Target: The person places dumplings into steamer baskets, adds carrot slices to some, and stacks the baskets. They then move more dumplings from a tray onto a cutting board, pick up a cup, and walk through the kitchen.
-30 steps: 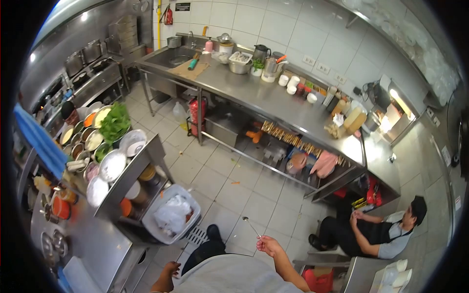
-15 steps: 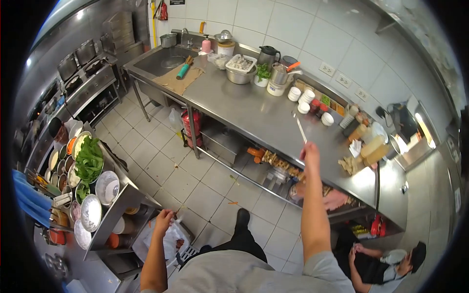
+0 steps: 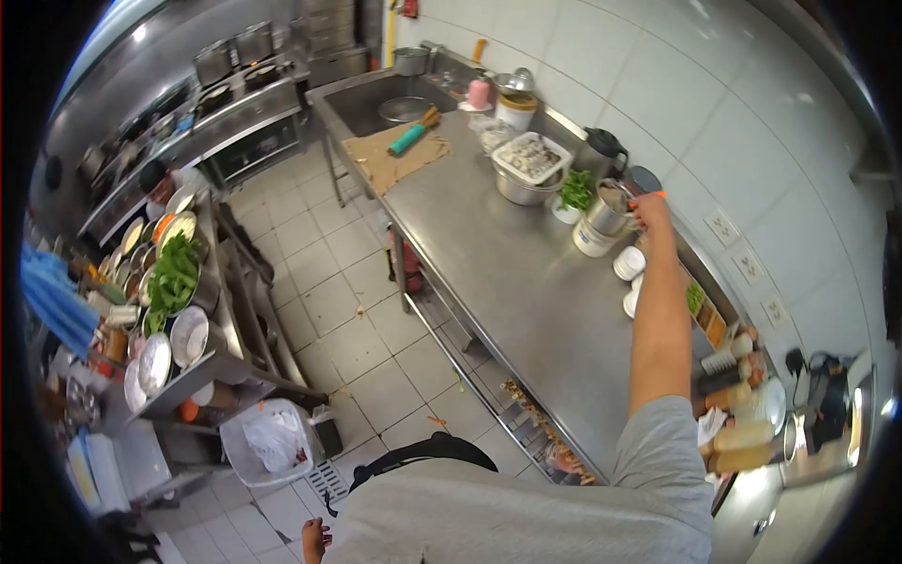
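My right hand (image 3: 648, 212) reaches across the steel counter to a metal pot (image 3: 609, 209) resting on a white tub (image 3: 594, 239). Its fingers are closed beside the rim, and an orange tip (image 3: 660, 195) shows just past them. What the fingers hold is hidden. Low at the bottom edge, near my body, my left hand (image 3: 316, 540) hangs with curled fingers and nothing visible in it. Left of the pot are green herbs (image 3: 576, 191) in a white container and a tray of pale pieces (image 3: 531, 157) over a metal bowl (image 3: 526, 188). Small white bowls (image 3: 629, 263) are stacked below my right forearm.
A teal-wrapped bundle (image 3: 408, 140) lies on cardboard (image 3: 381, 162) beside the sink (image 3: 362, 105). Leafy greens (image 3: 175, 278) and bowls fill the left station, where another person (image 3: 169, 183) stands behind. A plastic bin (image 3: 235, 449) is on the floor. Bottles (image 3: 742, 437) stand at right.
My right hand has moved from the counter's front, where it held a long thin utensil, to the pot at the back. My left hand has dropped lower. The view has shifted right.
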Available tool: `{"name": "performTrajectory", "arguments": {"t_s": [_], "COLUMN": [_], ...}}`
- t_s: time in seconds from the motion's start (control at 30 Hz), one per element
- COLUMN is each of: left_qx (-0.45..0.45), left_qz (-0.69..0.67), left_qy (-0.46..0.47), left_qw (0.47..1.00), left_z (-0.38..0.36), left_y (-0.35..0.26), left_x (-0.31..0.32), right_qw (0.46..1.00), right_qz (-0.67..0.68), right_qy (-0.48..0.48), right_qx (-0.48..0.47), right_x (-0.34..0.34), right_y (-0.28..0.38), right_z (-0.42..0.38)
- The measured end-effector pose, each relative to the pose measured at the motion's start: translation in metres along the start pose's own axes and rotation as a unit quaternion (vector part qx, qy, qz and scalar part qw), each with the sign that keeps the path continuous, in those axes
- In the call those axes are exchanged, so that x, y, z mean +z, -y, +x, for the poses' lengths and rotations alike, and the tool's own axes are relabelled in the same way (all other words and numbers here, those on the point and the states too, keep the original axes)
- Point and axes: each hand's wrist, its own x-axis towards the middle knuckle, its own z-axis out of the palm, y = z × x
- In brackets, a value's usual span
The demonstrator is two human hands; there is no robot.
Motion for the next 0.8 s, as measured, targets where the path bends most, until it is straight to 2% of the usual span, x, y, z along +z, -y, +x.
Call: {"name": "performTrajectory", "arguments": {"t_s": [0.03, 0.1, 0.13, 0.17, 0.2, 0.23, 0.27, 0.3, 0.33, 0.4, 0.47, 0.5, 0.53, 0.57, 0.6, 0.63, 0.67, 0.73, 0.8], "left_qx": [0.020, 0.057, 0.075, 0.089, -0.011, -0.018, -0.024, -0.029, -0.034, -0.015, -0.028, -0.043, -0.057, -0.081, -0.107, -0.130, -0.137, -0.178, -0.175], "left_qz": [0.000, -0.004, -0.008, -0.015, -0.112, -0.146, -0.159, -0.178, -0.193, -0.214, -0.200, -0.183, -0.166, -0.152, -0.146, -0.137, -0.148, -0.126, -0.139], "left_qy": [-0.001, -0.006, -0.011, -0.022, -0.061, -0.095, -0.117, -0.143, -0.166, -0.202, -0.191, -0.182, -0.170, -0.177, -0.180, -0.179, -0.190, -0.179, -0.192], "left_qw": [1.000, 0.998, 0.997, 0.996, 0.992, 0.985, 0.980, 0.973, 0.966, 0.956, 0.961, 0.965, 0.970, 0.969, 0.967, 0.966, 0.961, 0.959, 0.956], "left_z": [-0.005, -0.013, -0.014, -0.037, -0.050, -0.056, -0.063, -0.069, -0.075, -0.095, -0.117, -0.128, -0.138, -0.149, -0.167, -0.172, -0.177, -0.185, -0.191], "left_y": [0.004, 0.012, 0.018, 0.046, 0.037, 0.033, 0.029, 0.026, 0.023, 0.028, 0.039, 0.047, 0.057, 0.066, 0.063, 0.076, 0.083, 0.094, 0.101], "left_x": [0.012, 0.029, 0.034, 0.044, 0.052, 0.060, 0.064, 0.068, 0.073, 0.086, 0.099, 0.105, 0.110, 0.115, 0.117, 0.118, 0.117, 0.112, 0.103], "right_qw": [0.998, 0.996, 0.981, 0.970, 0.957, 0.960, 0.944, 0.952, 0.936, 0.918, 0.896, 0.897, 0.946, 0.927, 0.934, 0.926, 0.918, 0.904, 0.892], "right_qz": [-0.014, 0.012, 0.178, 0.214, 0.248, 0.261, 0.305, 0.281, 0.316, 0.354, 0.375, 0.358, 0.288, 0.317, 0.192, 0.194, 0.214, 0.253, 0.292], "right_qy": [0.047, 0.072, 0.050, 0.095, 0.139, 0.103, 0.127, 0.124, 0.151, 0.179, 0.236, 0.258, 0.143, 0.196, 0.290, 0.311, 0.322, 0.335, 0.340], "right_qx": [0.048, 0.049, 0.059, 0.058, 0.051, 0.018, -0.016, 0.003, 0.023, 0.015, 0.025, -0.015, 0.038, 0.038, -0.086, -0.093, -0.090, -0.076, -0.058], "right_x": [0.002, 0.009, 0.013, 0.009, -0.001, 0.005, 0.013, 0.008, 0.006, 0.003, 0.008, 0.013, 0.007, 0.021, 0.037, 0.069, 0.099, 0.143, 0.174], "right_y": [-0.002, -0.003, 0.001, 0.007, 0.030, 0.028, 0.006, 0.010, 0.001, 0.004, -0.019, -0.033, 0.040, -0.043, -0.085, -0.029, -0.009, 0.012, 0.019], "right_z": [0.025, 0.067, 0.068, 0.069, 0.044, 0.058, 0.112, 0.126, 0.153, 0.139, 0.172, 0.172, 0.027, 0.168, 0.243, 0.171, 0.157, 0.129, 0.102]}}
